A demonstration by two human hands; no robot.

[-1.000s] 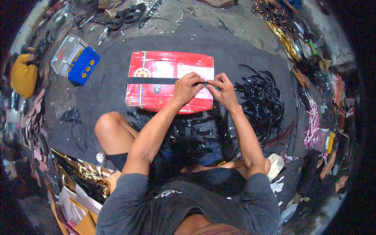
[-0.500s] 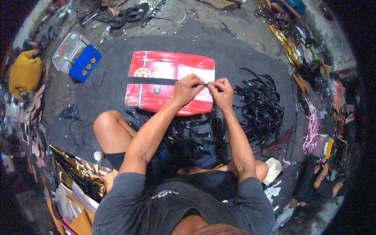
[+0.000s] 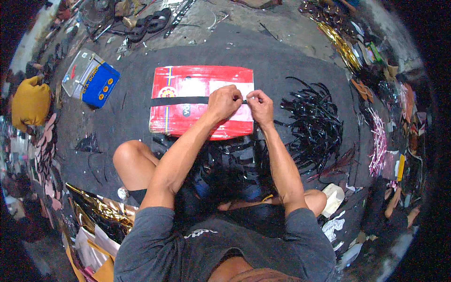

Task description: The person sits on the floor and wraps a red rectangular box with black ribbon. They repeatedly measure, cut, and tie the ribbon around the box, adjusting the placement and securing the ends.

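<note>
Since half a second ago your hands have hardly shifted: they stay pinched together over the same spot. Your left hand [image 3: 224,102] is clenched around the end of a thin flat black strip [image 3: 181,100], and your right hand [image 3: 260,106] pinches the same end from the other side, fingertips nearly touching the left's. The strip runs away from the grip to your left, lying straight across a flat red rectangular box with white and yellow print [image 3: 202,101], which rests on the dark mat [image 3: 136,98] directly under your hands. Just right of the grip lies a loose pile of glossy black strips [image 3: 315,123]. Well off to the left sits a blue box with a clear lid [image 3: 91,79], and farther left a yellow cloth bundle [image 3: 30,101].
</note>
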